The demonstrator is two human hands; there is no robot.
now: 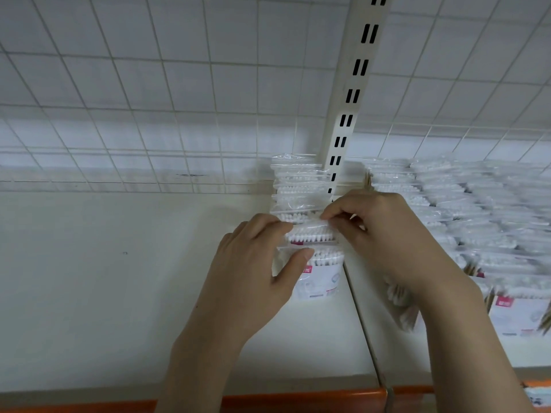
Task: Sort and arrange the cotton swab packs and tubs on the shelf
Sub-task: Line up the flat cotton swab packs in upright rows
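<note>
The swab pack [310, 234] stands near the front of a row on the shelf [104, 278], pinched at each end by the left hand [256, 263] and right hand [378, 234], apparently to square it.

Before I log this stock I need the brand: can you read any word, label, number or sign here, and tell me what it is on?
None can be read.
Front pack, gripped by the left hand: pink tag with white marks, blurred; the small print below is too small.
Second pack, pinched by the right hand: only a pink edge shows.
Pack at right: pink tag, blurred.
Shelf edge strip: orange, no text; a tag at far right is cut off.
</note>
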